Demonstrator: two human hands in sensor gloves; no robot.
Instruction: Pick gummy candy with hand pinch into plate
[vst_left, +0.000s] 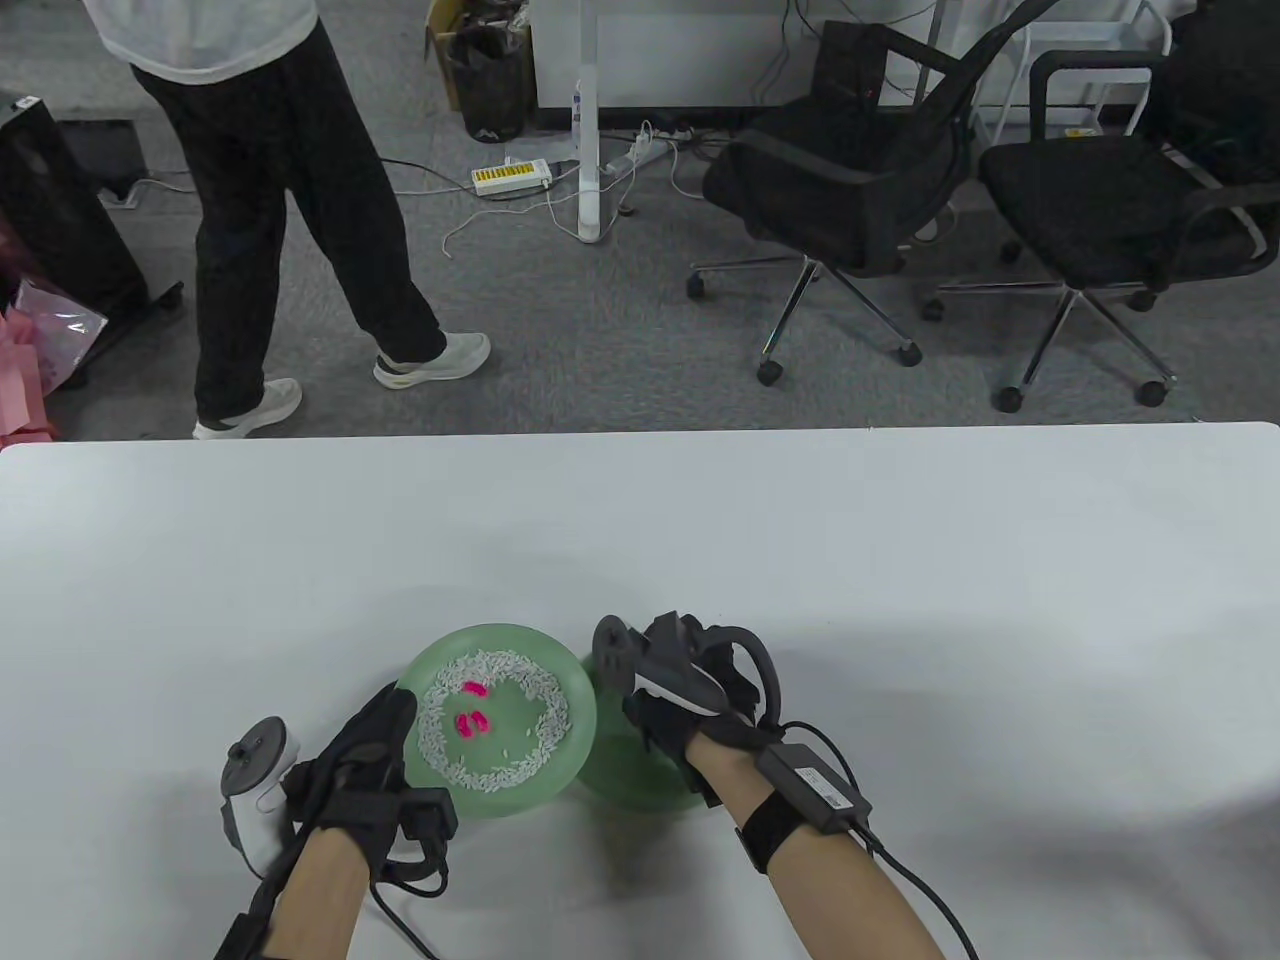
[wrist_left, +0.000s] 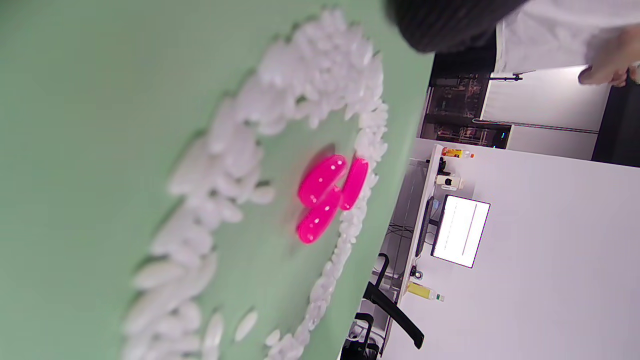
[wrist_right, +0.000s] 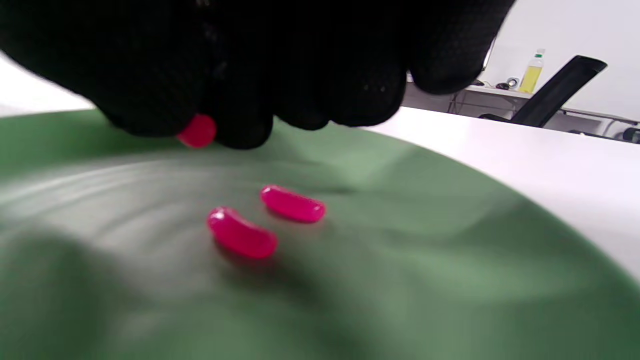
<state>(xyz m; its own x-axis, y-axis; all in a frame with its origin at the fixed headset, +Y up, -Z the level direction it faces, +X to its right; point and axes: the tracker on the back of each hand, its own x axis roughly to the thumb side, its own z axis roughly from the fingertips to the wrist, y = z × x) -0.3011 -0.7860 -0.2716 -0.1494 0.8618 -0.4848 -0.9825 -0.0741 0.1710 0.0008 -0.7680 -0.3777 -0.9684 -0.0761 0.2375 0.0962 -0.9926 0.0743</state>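
Pinching a pink gummy — right hand — no writing legible.

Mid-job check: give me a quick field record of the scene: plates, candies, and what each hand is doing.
source plate: green, ring of rice, three pink candies inside
target plate: green, right of source, two candies lying on it
right hand: over target plate, pinches a candy above it
left hand: rests at source plate's left edge
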